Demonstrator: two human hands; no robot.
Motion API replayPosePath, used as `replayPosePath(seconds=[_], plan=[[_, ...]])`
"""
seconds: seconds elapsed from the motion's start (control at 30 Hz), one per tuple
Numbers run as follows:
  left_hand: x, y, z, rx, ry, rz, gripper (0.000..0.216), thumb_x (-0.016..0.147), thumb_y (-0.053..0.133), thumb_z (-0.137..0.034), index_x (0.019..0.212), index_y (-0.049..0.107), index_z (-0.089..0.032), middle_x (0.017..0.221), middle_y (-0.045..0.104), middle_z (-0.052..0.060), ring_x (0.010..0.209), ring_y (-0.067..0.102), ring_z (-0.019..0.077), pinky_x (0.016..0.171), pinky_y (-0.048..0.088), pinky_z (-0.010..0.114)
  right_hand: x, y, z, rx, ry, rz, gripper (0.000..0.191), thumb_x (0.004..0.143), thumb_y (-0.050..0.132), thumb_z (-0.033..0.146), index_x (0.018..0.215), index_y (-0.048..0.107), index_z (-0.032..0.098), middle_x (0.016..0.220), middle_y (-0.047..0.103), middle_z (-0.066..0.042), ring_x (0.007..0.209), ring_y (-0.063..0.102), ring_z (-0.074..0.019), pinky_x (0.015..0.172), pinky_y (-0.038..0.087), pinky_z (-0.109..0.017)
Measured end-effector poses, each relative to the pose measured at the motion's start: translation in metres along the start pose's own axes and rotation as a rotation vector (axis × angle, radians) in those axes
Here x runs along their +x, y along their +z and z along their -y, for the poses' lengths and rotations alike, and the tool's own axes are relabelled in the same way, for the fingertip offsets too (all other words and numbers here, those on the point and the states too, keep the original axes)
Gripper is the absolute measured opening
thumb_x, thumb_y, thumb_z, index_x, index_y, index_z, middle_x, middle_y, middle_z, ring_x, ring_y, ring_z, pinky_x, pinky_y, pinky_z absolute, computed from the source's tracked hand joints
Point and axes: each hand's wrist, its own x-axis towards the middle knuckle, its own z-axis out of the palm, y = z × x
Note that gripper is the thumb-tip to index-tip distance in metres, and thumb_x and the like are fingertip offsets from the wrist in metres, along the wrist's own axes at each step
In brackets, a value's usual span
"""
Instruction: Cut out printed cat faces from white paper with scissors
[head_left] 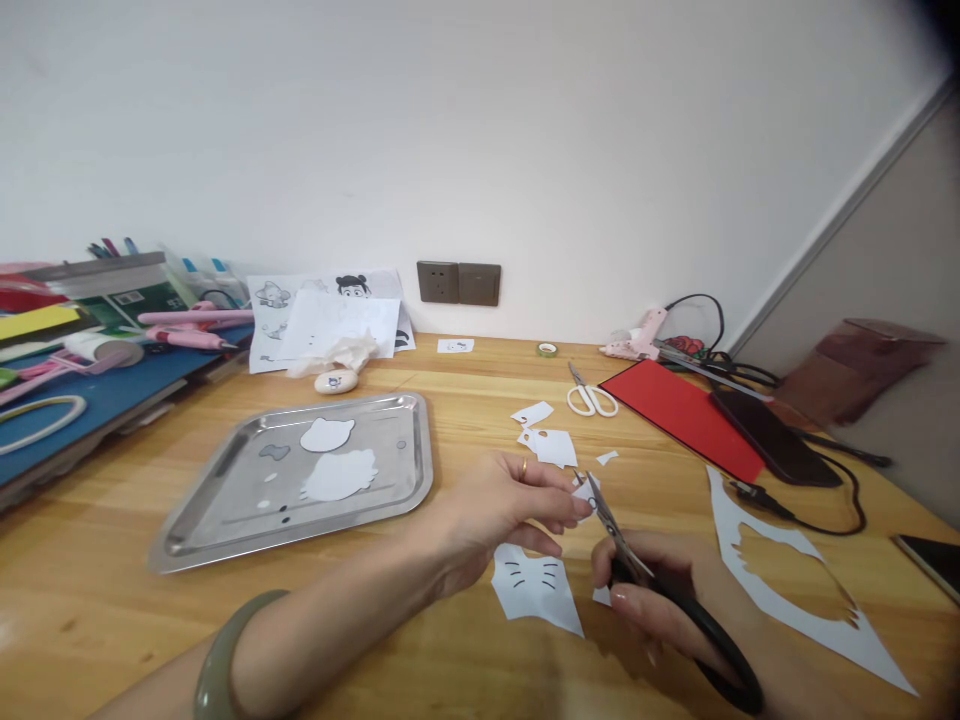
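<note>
My left hand [499, 505] pinches a small white paper piece [584, 493] above the wooden table [465, 390]. My right hand [660, 590] grips black-handled scissors [637, 565], whose blades point up at that piece and touch it. Under both hands lies a white paper scrap with drawn whiskers [536, 590]. More white paper scraps [551, 445] lie just beyond the hands. A green bangle [225, 650] sits on my left wrist.
A metal tray [225, 500] with white cut-out shapes stands at the left. White scissors [591, 397], red paper [679, 415], a black phone [772, 435], a pink glue gun [637, 335] and cables lie at the right. A large cut-out sheet [735, 540] lies front right. Craft supplies [90, 330] pile far left.
</note>
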Motion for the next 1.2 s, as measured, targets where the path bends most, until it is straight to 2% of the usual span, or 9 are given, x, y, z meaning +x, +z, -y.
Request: replayPosePath(seconds=[0.27,0.7,1.2], plan=[[-0.0007,0.0017,0.0013,-0.011,0.014,0.009,0.008,0.061,0.067,-0.018,0.065,0.064,-0.012,0.061,0.053,-0.001,0.057,0.047,0.0052,0.048,0.044,0.014,-0.0005,-0.0011,0.0034,-0.01,0.007,-0.003,0.022,0.072,0.056,0.036,0.065,0.05,0.017,0.048,0.042,0.006,0.04,0.04,-0.0073,0.039,0.035,-0.018],[-0.001,0.0013,0.0016,0.001,0.007,0.001,0.007,0.06,0.067,-0.017,0.063,0.064,-0.012,0.057,0.052,-0.002,0.056,0.046,0.0052,0.048,0.044,0.014,-0.0026,0.0006,0.0031,-0.055,0.034,-0.008,0.024,0.072,0.055,0.04,0.064,0.05,0.017,0.046,0.041,0.006,0.04,0.039,-0.0084,0.04,0.033,-0.02],[-0.0028,0.0022,0.0006,0.031,0.007,-0.004,0.005,0.06,0.064,-0.016,0.062,0.063,-0.012,0.056,0.052,-0.001,0.055,0.047,0.0052,0.047,0.043,0.013,0.0007,-0.0005,0.0012,-0.114,-0.032,-0.024,0.02,0.071,0.054,0.037,0.065,0.049,0.019,0.05,0.034,0.007,0.044,0.03,-0.0093,0.041,0.025,-0.022]])
